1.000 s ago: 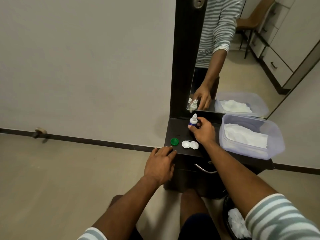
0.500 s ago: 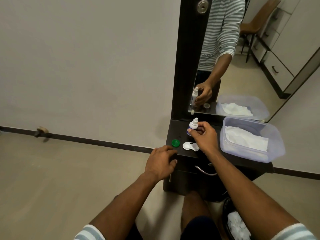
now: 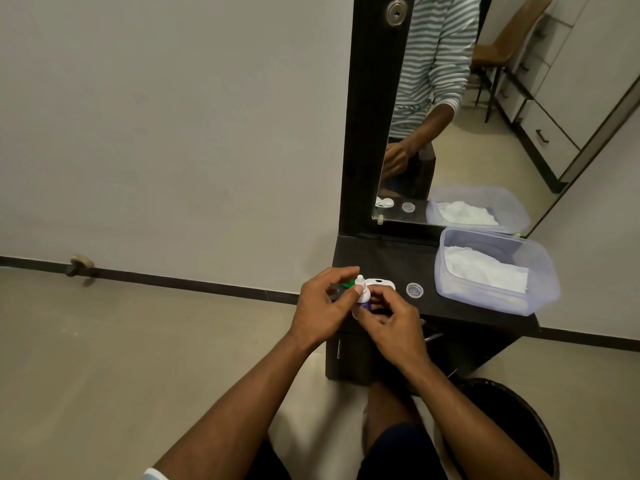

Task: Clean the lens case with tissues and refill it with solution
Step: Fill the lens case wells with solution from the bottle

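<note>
The solution bottle [image 3: 362, 296] is held above the dark shelf's [image 3: 398, 268] front edge, gripped by the right hand [image 3: 391, 325] and pinched by the left hand [image 3: 323, 303]. The white lens case [image 3: 380, 284] lies just behind.

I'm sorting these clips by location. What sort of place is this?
Most likely a bedroom or dressing area in a home. A tall mirror stands on a small dark dressing unit, and it reflects a chair and drawer fronts. A bin sits on the floor.
</note>
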